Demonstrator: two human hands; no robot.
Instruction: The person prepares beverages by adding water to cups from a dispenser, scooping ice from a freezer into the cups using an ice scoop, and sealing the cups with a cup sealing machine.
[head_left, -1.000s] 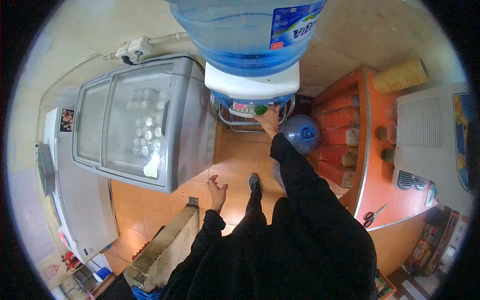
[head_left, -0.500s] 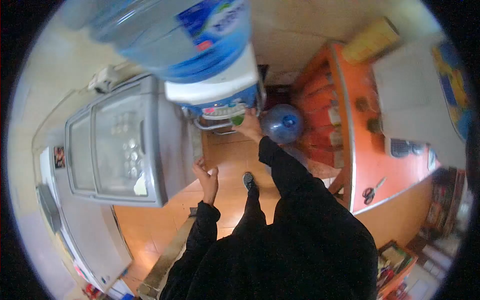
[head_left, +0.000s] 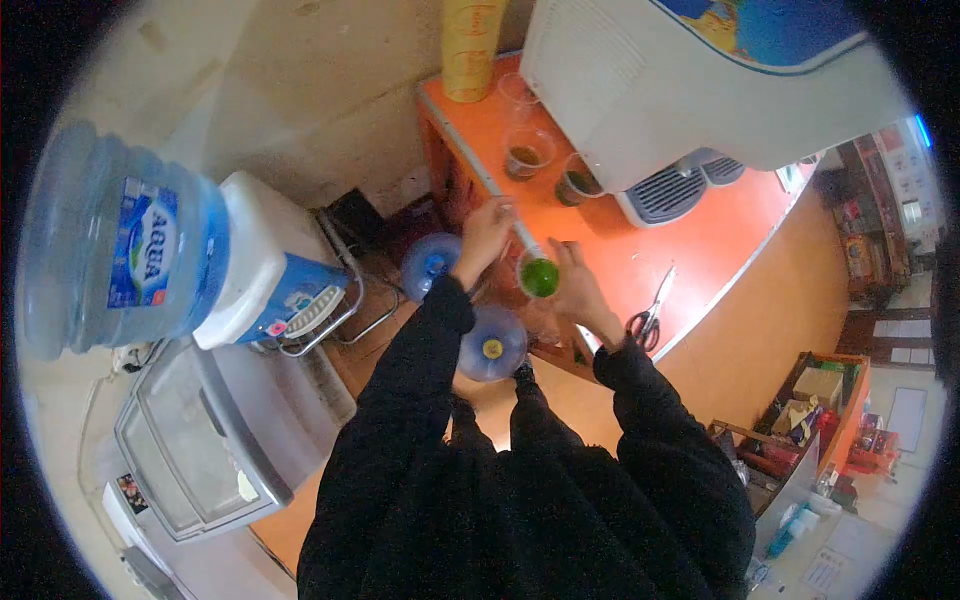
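Observation:
A clear plastic cup of green liquid is in front of my body, by the counter's edge. My right hand holds it from the right side, fingers around the cup's wall. Up and to the left of the cup is my left hand, with its fingers bent together close to the counter edge; whether anything is between them is hidden. On the orange counter stand a cup with brown contents and a cup with dark contents, with an empty clear cup behind them.
A white machine with a drip tray stands on the counter, near scissors. A water dispenser with a large bottle is at left, beside a glass-topped freezer. Blue water jugs sit on the floor below.
My view has turned right, from the dispenser to the counter. The green cup has moved with my right hand away from the dispenser. My left hand has come up and its fingers have closed.

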